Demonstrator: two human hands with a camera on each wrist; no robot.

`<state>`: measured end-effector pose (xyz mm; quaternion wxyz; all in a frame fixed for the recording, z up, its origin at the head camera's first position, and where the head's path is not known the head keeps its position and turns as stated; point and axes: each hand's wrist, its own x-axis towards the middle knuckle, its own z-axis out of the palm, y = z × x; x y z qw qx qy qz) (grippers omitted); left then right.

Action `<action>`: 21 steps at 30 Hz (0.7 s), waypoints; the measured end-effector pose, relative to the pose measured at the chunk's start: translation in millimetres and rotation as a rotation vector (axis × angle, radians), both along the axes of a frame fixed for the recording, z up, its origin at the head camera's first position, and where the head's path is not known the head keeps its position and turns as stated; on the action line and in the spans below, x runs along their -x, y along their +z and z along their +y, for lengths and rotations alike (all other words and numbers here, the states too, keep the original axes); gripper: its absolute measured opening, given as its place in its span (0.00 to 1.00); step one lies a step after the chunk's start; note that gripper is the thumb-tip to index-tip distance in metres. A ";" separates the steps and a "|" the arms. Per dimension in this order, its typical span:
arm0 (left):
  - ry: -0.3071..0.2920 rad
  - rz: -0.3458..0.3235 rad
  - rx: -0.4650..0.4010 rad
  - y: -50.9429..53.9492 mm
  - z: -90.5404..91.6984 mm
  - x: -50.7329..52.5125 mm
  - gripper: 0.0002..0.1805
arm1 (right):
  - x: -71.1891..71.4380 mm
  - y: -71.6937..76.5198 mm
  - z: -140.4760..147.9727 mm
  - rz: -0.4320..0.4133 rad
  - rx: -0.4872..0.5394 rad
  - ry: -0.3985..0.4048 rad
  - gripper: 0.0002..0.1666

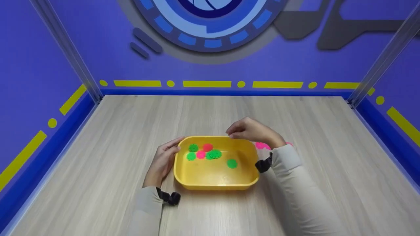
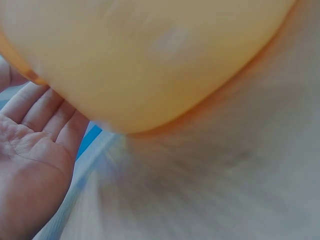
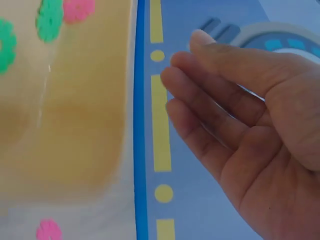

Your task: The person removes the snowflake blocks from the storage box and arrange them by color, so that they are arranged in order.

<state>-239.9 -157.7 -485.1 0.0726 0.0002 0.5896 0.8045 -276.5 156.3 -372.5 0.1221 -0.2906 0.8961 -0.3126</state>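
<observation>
A yellow plastic basin (image 1: 216, 187) stands on the table, with several green scalloped discs (image 1: 232, 163) and a few pink scalloped discs (image 1: 200, 154) lying inside. My left hand (image 1: 162, 162) grips its left rim, thumb at the edge and fingers along the outer wall; the left wrist view shows that palm (image 2: 32, 155) beside the basin's side. Above the far right part of the rim hovers my right hand (image 1: 251, 130). In the right wrist view its fingers (image 3: 195, 125) are loosely bent and nothing is held between them.
More pink discs (image 1: 261, 145) lie on the wooden table (image 1: 137, 124) just right of the basin, partly hidden by my right forearm. Blue-purple panels (image 1: 210, 72) with yellow dashes enclose the table at the back and sides.
</observation>
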 end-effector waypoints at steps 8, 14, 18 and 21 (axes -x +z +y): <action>0.010 -0.005 -0.014 0.5 0.3 1.8 0.26 | -0.6 -9.2 -31.3 -0.009 -0.047 0.117 0.15; 0.000 0.000 -0.022 0.1 -0.5 0.2 0.26 | -1.6 -16.9 -47.1 -0.054 -0.050 0.157 0.14; -0.007 0.005 -0.030 -0.9 -0.4 -0.1 0.26 | -2.0 -22.4 -56.0 -0.074 -0.056 0.172 0.15; -0.003 0.004 -0.030 -1.2 -0.2 0.3 0.25 | -2.4 -26.6 -61.5 -0.086 -0.059 0.176 0.15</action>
